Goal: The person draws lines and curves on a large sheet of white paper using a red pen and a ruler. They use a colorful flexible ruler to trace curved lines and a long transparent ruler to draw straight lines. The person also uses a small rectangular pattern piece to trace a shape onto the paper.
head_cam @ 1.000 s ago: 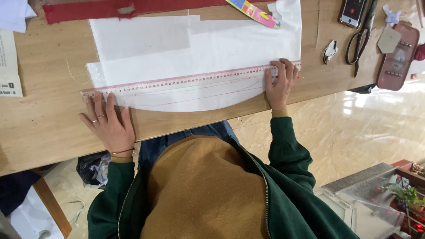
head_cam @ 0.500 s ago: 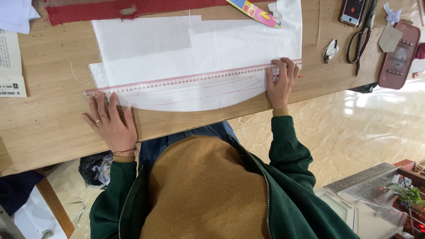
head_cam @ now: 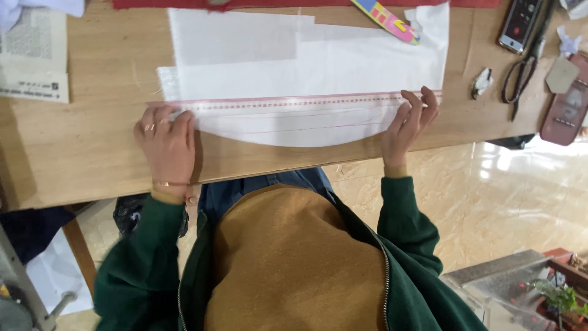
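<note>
A white piece of fabric (head_cam: 306, 61) lies flat on the wooden table (head_cam: 79, 147), its near edge cut in a curve. A long clear ruler with red markings (head_cam: 294, 104) lies across it from left to right. My left hand (head_cam: 166, 144) presses flat on the ruler's left end, fingers together, a ring on one finger. My right hand (head_cam: 409, 125) rests at the ruler's right end, with its fingertips on the ruler and the fabric. Neither hand grips anything.
Red cloth (head_cam: 294, 3) runs along the table's far edge. A colourful strip (head_cam: 386, 19) lies on the fabric's top right. Black scissors (head_cam: 520, 70), a phone (head_cam: 520, 24), a small clip (head_cam: 482, 83) and a maroon case (head_cam: 566, 104) sit at right. Printed paper (head_cam: 30, 61) lies at left.
My left hand has slid right along the ruler, and it now lies flat with fingers together. The right hand stays at the right end.
</note>
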